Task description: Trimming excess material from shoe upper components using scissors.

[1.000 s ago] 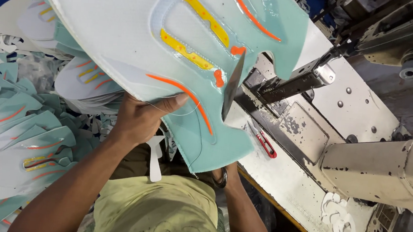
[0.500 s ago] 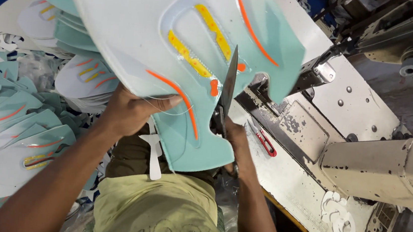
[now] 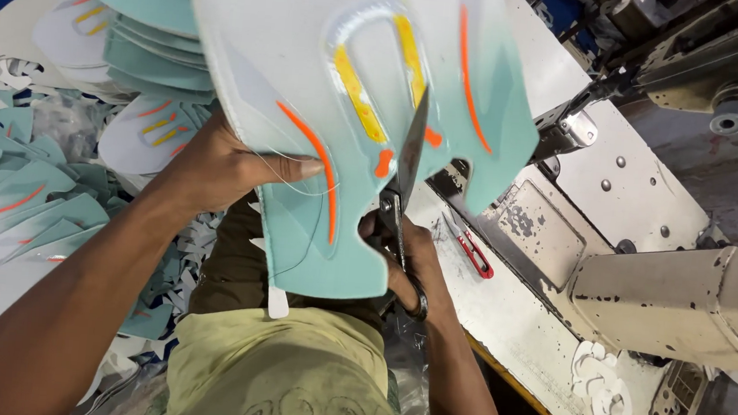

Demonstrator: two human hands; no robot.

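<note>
I hold up a large flat shoe-upper panel [image 3: 311,60], white fading to teal with orange and yellow stripes. My left hand [image 3: 226,168] grips its left edge, thumb on the front face beside an orange stripe. My right hand [image 3: 408,264] is closed on a pair of dark scissors [image 3: 407,175], whose blades point up into the notch at the panel's lower middle. Thin loose threads hang across the panel near my left thumb.
A cream sewing machine [image 3: 690,298] stands on a white worn table [image 3: 545,330] at the right, with a small red-handled tool [image 3: 472,250] lying on it. Stacks of matching panels [image 3: 21,222] and cut scraps [image 3: 7,69] lie at the left.
The panel has been lifted and turned toward the right. My right hand has come into view with the scissors, and the blades have moved up into the panel's notch.
</note>
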